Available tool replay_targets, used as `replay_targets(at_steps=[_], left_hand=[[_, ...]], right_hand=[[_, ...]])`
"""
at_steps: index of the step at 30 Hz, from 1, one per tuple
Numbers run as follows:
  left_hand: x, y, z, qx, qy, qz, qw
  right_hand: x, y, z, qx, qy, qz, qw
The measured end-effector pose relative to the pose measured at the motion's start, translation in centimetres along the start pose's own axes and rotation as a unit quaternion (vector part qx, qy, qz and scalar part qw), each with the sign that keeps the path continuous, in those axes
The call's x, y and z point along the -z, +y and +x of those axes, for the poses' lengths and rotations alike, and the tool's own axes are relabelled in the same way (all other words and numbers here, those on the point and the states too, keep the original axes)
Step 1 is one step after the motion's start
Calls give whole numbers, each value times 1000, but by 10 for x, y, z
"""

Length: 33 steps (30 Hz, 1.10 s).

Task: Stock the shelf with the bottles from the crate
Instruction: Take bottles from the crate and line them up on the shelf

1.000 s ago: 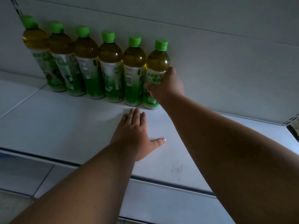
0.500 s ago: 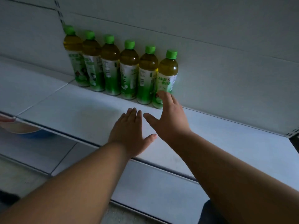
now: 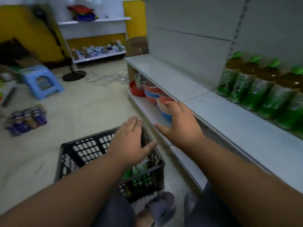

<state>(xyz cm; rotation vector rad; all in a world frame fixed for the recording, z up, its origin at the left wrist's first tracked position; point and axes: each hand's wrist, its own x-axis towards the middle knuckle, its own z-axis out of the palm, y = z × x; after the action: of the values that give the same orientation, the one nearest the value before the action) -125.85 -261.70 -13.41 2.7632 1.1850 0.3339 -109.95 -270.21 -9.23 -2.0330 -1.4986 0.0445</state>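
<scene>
Head view: crate (image 3: pixel 91 149) beneath empty left hand (image 3: pixel 131 141).

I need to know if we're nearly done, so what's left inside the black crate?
Green-capped bottles show near the black crate right corner. The left hand and forearm cover much of the inside, so no count.
</scene>
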Motion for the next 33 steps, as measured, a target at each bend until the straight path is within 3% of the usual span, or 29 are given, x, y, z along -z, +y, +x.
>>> replay_targets(at_steps=[6,14,19,24,29,33], left_hand=[[10,-65,-34,99,-1,9,995],[-43,-147,-41,199,-52,16,979],[-93,-185,-47,246,-97,17,964],[-154,-206,-61,303,-139,-11,943],[-187,-217,-87,342,-113,-57,931],[-193,-219,-88,313,-115,-27,942]], right_hand=[[-57,-46,21,72,-78,21,994],[-172,-51,65,153,-214,-45,964],[-243,-42,78,215,-326,-113,914],[-314,-26,67,207,-422,-136,872],[-383,-15,46,179,-552,-141,802],[-426,-12,37,156,-635,-173,736]])
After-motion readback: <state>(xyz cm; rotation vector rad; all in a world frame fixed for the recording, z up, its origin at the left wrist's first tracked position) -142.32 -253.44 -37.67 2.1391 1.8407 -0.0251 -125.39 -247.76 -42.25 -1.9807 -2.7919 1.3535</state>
